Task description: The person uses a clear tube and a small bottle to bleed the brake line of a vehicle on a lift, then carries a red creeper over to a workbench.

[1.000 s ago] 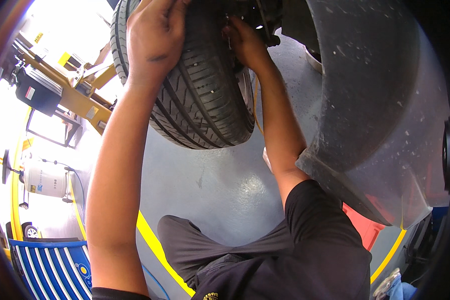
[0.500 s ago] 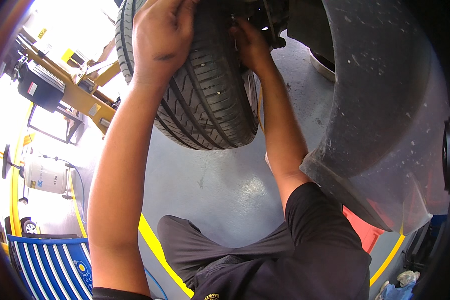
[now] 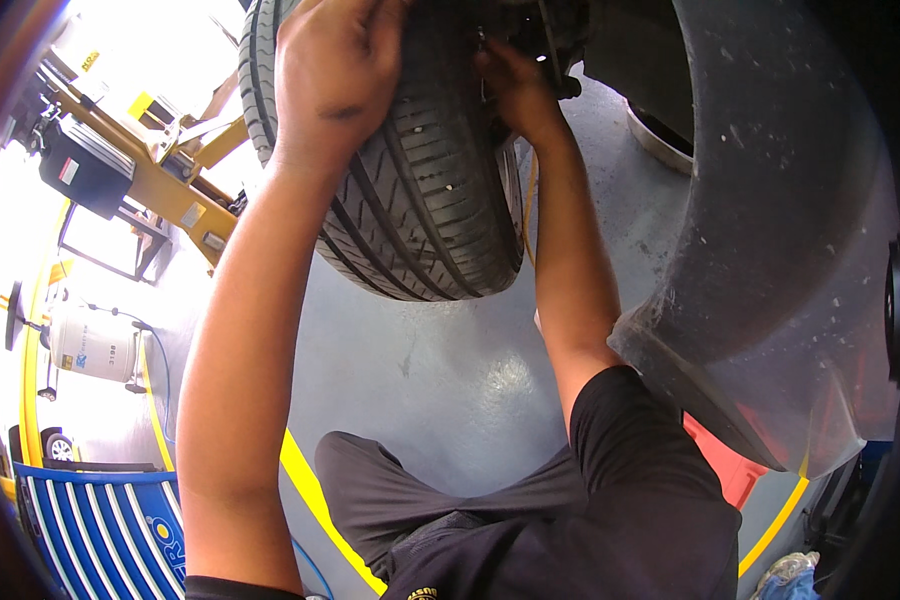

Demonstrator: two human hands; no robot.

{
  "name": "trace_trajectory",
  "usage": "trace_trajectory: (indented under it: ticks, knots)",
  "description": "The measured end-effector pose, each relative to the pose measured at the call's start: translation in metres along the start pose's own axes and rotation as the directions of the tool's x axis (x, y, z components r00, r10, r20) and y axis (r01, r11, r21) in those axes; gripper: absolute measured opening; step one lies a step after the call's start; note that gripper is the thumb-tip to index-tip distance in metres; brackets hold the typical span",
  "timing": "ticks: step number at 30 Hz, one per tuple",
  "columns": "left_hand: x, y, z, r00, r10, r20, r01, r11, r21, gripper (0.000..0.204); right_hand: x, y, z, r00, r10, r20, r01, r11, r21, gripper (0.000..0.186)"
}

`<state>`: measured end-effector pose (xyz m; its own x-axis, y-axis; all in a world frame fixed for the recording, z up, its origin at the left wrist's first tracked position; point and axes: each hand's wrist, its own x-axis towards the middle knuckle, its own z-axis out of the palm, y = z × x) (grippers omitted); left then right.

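A black tire (image 3: 410, 215) with grooved tread hangs in front of me, cut off at the top of the head view. My left hand (image 3: 338, 80) is up against its tread, closed, with a dark smudge on the back. Its fingertips run out of view, so what they hold is hidden. Along the tire's inner side, my right hand (image 3: 525, 95) reaches into shadow among dark suspension parts (image 3: 562, 80). The thumb and fingers are bent together beside a small shiny fitting (image 3: 481, 38). Whether they grip it, I cannot make out.
A dark fender liner (image 3: 760, 200) curves close along my right arm. On the left are a yellow lift arm (image 3: 165, 185) with a black box (image 3: 85, 165), a white tank (image 3: 95, 345) and a blue slatted panel (image 3: 100, 525). A red object (image 3: 725, 460) lies beneath the liner.
The tire and fender liner appear slightly further right in view. My right hand has shifted a little right and down, and the small shiny fitting shows more. My left hand stays at the tread.
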<state>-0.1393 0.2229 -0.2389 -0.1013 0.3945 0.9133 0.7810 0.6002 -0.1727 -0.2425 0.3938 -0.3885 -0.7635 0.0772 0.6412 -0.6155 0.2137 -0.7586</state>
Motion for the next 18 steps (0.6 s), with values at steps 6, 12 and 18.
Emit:
trace_trajectory:
  ticks: [6, 12, 18]
  knots:
    - [0.001, 0.004, -0.003, 0.998, -0.050, 0.031, 0.050, 0.999, 0.012, 0.014, -0.003, -0.005, 0.001, 1.000, 0.002, -0.003, -0.002, 1.000, 0.014, 0.047]
    - [0.002, 0.007, -0.004, 0.996, -0.074, 0.047, 0.072, 0.997, 0.038, 0.013, -0.002, -0.010, -0.006, 0.999, 0.040, 0.020, -0.040, 0.999, -0.019, 0.048]
    - [0.002, 0.001, -0.001, 1.000, 0.003, 0.028, -0.004, 1.000, 0.007, 0.014, 0.001, 0.011, 0.001, 0.994, 0.096, -0.048, -0.086, 0.980, 0.181, 0.046]
